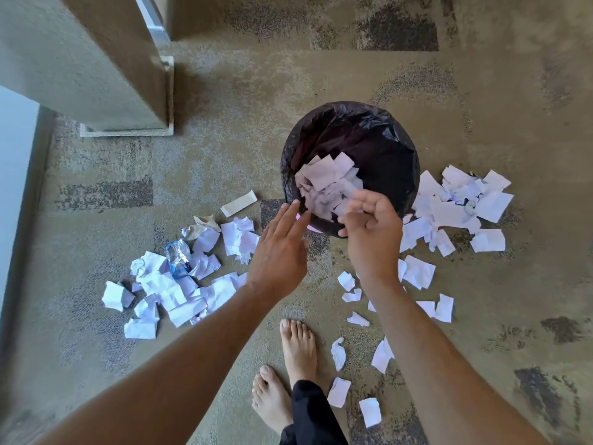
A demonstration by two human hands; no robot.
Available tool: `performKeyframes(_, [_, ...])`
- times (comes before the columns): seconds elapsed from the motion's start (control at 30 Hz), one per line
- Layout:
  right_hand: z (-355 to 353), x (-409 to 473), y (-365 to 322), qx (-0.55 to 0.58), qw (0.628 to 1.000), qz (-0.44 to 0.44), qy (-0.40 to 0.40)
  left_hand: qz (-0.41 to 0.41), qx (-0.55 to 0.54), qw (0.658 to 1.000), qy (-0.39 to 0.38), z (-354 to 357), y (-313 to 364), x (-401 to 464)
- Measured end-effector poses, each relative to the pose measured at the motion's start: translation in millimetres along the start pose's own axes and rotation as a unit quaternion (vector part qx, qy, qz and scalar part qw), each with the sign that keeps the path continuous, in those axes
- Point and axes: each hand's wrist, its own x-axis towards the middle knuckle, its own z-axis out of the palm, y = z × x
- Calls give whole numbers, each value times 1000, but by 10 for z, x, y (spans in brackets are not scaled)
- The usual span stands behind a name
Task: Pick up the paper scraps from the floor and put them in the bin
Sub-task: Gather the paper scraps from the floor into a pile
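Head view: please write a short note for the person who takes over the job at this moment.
Left hand: open, fingers straight, at the bin rim.
Right hand: open, fingers loosely curled over the bin, holding nothing I can see.
Done: some scraps are in the bin.
Left: a pile on the left, a pile on the right, loose pieces near the feet.

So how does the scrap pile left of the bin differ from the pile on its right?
The left pile has a crumpled clear plastic wrapper and beige pieces mixed in; the right pile looks almost all white paper. The left pile lies apart from the bin, nearer the person's left hand; the right pile runs up against the bin's side. Both are torn, crumpled white scraps lying on the carpet.
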Motion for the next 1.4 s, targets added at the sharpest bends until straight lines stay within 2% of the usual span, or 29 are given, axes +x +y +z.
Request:
performKeyframes(0.1, [259,-248,153,-41,991,-98,-77,-36,-17,998,49,25,-267,-182])
performKeyframes(0.2, [536,-386,450,-93,967,-175,-160,-86,-15,992,90,91,-622,-426])
performKeyframes(0.3, [773,-444,895,-141,948,-198,-205,-117,2,988,104,220,-1007,-725])
performKeyframes(0.5, [1045,-361,1816,-269,913,-185,-243,-202,62,972,106,577,-1749,-1284])
performKeyframes(0.6, [1227,-272,2170,-334,890,-182,-251,-297,58,943,138,766,-2133,-1406])
performKeyframes(0.73, [1682,-159,2382,-398,860,-180,-264,-452,13,879,151,895,-2571,-1419])
performKeyframes(0.83, [2116,-46,2408,-425,845,-166,-278,-523,-47,836,160,902,-2853,-1370])
performKeyframes(0.9, [2348,25,2419,-461,822,-177,-284,-555,-59,817,142,887,-2990,-1325])
performKeyframes(1.07, [2600,32,2454,-534,766,-179,-309,-562,-42,822,80,931,-3074,-1171])
performKeyframes(1.2, [2628,-133,2503,-522,755,-222,-330,-525,-43,845,96,1040,-2949,-1062])
performKeyframes(1.3, [2593,-198,2526,-488,762,-264,-335,-497,-50,858,122,1119,-2913,-1073])
performKeyframes(1.4, [2526,-200,2563,-479,755,-290,-342,-506,-106,844,144,1165,-2909,-1124])
